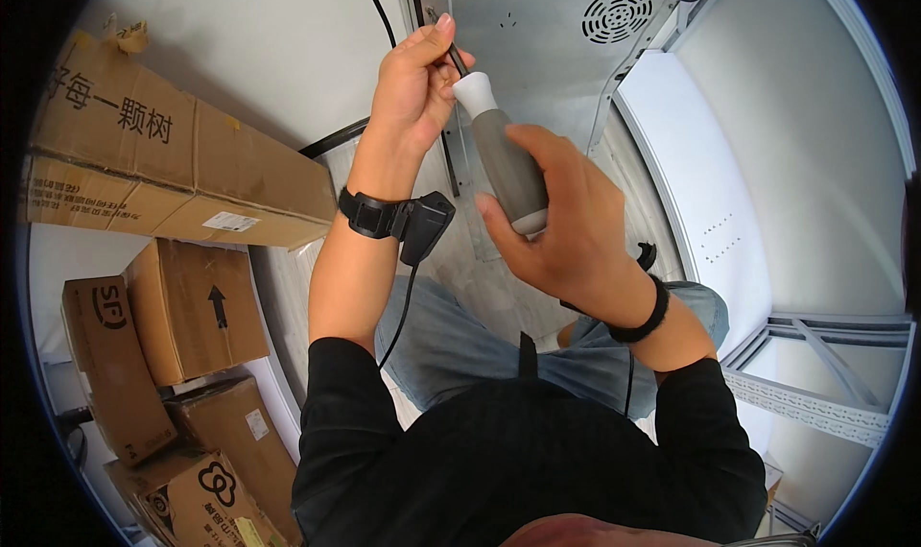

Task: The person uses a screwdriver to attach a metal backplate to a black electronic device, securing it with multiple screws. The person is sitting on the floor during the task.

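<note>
Beside cardboard boxes (197, 307), at a vented metal panel (547, 58), grips a grey-handled screwdriver (508, 158) in a loosely curled right hand (580, 206), pinches its shaft (460, 61) with the left hand (413, 82) near the panel's left edge, apparently partway through, with work done or left too hidden to tell.

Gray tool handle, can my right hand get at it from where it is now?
Yes, it looks so: your right hand is right beside the gray tool handle, thumb and fingers curved about it, with nothing visible between. Your left hand is farther up, at the shaft.
</note>
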Demonstrator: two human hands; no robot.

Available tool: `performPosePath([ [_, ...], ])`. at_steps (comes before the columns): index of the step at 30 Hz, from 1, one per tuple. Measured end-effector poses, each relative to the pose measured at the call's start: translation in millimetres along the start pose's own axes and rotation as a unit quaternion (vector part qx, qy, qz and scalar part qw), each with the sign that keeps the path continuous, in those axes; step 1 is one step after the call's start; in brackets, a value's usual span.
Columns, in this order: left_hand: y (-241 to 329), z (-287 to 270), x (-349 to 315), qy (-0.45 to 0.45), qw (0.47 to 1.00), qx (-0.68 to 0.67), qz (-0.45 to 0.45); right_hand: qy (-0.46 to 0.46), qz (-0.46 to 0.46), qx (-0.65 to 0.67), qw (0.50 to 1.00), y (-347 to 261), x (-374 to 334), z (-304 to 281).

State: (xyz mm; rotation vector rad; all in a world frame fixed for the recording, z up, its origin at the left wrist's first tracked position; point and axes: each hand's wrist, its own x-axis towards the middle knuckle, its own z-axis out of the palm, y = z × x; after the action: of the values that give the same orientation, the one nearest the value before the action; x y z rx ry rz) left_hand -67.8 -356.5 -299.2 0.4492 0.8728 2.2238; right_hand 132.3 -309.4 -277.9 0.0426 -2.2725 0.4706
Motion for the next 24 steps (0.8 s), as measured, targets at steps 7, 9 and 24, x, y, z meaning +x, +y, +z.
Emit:
performPosePath([
  [7, 9, 4, -10, -0.068, 0.997, 0.012, 0.020, -0.074, 0.209, 0.216, 0.951, -9, 3, -8],
  [9, 9, -6, -3, -0.107, 0.993, 0.032, 0.023, -0.086, 0.252, 0.294, 0.918, -6, 0, -5],
  [24, 10, -12, -6, -0.104, 0.991, 0.079, 0.038, -0.157, 0.346, 0.496, 0.781, -2, -11, -3],
])
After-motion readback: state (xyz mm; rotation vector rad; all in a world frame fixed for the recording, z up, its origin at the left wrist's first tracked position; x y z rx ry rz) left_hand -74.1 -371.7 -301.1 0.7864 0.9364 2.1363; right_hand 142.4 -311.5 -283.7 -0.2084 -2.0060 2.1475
